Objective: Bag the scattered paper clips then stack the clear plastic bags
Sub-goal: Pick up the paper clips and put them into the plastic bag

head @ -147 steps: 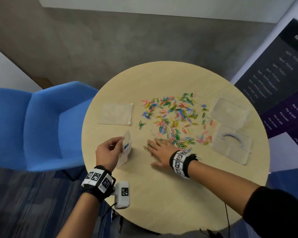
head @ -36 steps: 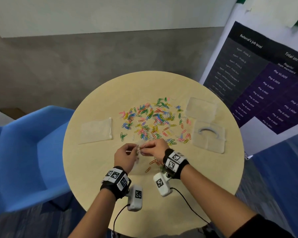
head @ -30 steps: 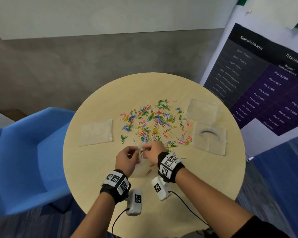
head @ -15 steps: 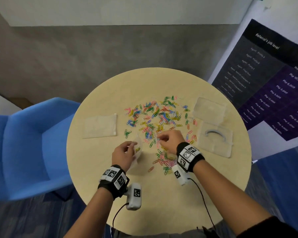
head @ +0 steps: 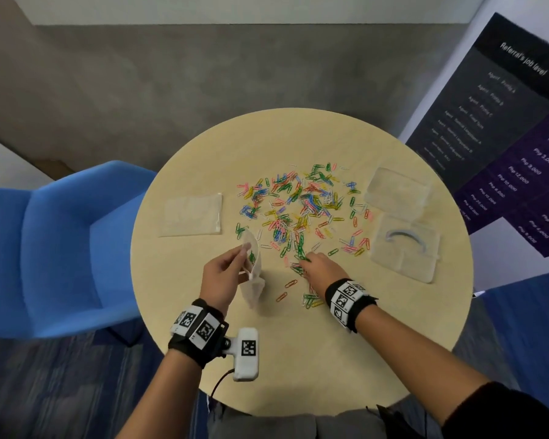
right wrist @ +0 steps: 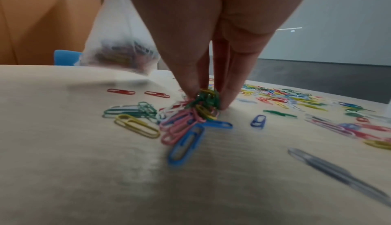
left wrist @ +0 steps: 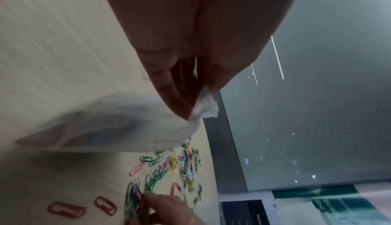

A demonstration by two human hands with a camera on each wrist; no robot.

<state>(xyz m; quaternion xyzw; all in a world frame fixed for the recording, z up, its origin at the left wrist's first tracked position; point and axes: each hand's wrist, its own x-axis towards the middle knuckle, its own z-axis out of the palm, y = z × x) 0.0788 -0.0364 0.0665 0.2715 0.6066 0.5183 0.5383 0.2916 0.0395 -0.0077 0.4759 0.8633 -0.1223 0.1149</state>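
Note:
Coloured paper clips (head: 298, 207) lie scattered over the middle of a round wooden table (head: 298, 359). My left hand (head: 240, 253) pinches the rim of a clear plastic bag (head: 252, 270) and holds it upright with its mouth open; a few clips show inside. In the left wrist view the fingertips (left wrist: 182, 110) pinch the bag (left wrist: 105, 123) at its edge. My right hand (head: 308, 259) reaches down at the near edge of the pile. In the right wrist view its fingers (right wrist: 192, 86) pinch a bunch of green, yellow and pink clips (right wrist: 205, 103) against the table, with the bag (right wrist: 118, 44) hanging to the left.
A flat stack of clear bags (head: 192, 213) lies at the table's left. A clear plastic box (head: 396, 191) and its lid (head: 404, 248) sit at the right. A blue chair (head: 54, 245) stands left of the table, a printed banner (head: 504, 137) at the right.
My right hand left the bag's mouth and went right, down onto the near edge of the clip pile, where it now gathers a bunch. My left hand keeps holding the bag.

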